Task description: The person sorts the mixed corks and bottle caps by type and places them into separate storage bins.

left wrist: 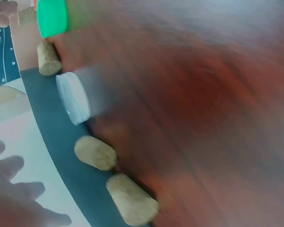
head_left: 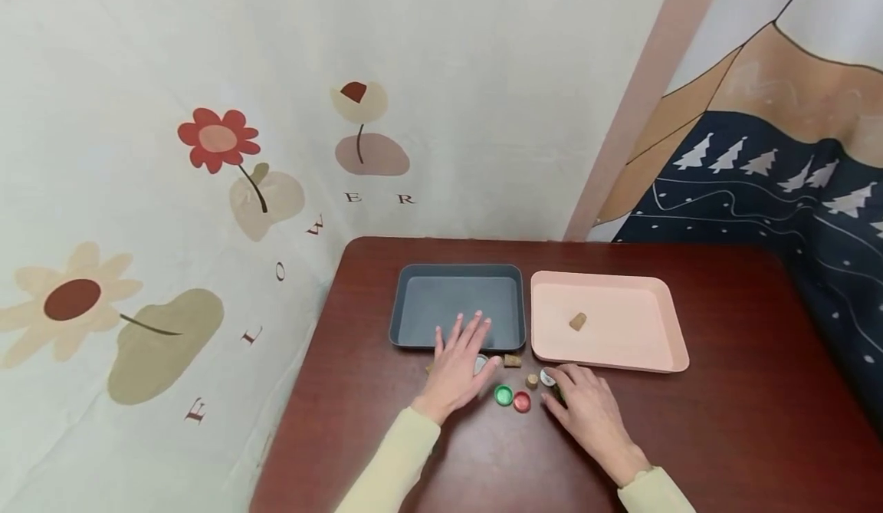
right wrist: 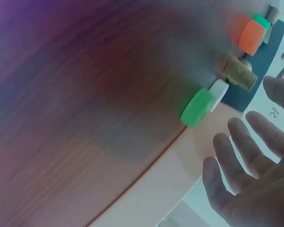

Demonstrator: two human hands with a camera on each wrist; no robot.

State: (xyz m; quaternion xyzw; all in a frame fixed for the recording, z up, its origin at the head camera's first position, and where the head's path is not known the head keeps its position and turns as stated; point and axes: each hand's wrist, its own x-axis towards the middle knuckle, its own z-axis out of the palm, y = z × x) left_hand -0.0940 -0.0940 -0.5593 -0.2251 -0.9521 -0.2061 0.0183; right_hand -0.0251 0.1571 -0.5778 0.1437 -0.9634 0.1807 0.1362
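My left hand (head_left: 453, 369) hovers with spread fingers at the near rim of the dark grey tray (head_left: 455, 268). Beneath it, partly covered, lies a white bottle cap (left wrist: 73, 98). Two corks (left wrist: 95, 152) lie past that cap in the left wrist view. My right hand (head_left: 586, 409), fingers loosely bent, is beside a white cap (head_left: 547, 377) and a green cap (right wrist: 198, 108), apparently holding neither. Between the hands are a green cap (head_left: 503, 396), a red cap (head_left: 522, 401), an upright cork (head_left: 532, 381) and a cork lying down (head_left: 513, 361).
A pink tray (head_left: 658, 321) stands to the right of the grey one, with one cork (head_left: 578, 321) inside. Both trays sit on a dark red-brown table (head_left: 745, 390). A curtain with printed flowers (head_left: 483, 114) hangs behind and at the left.
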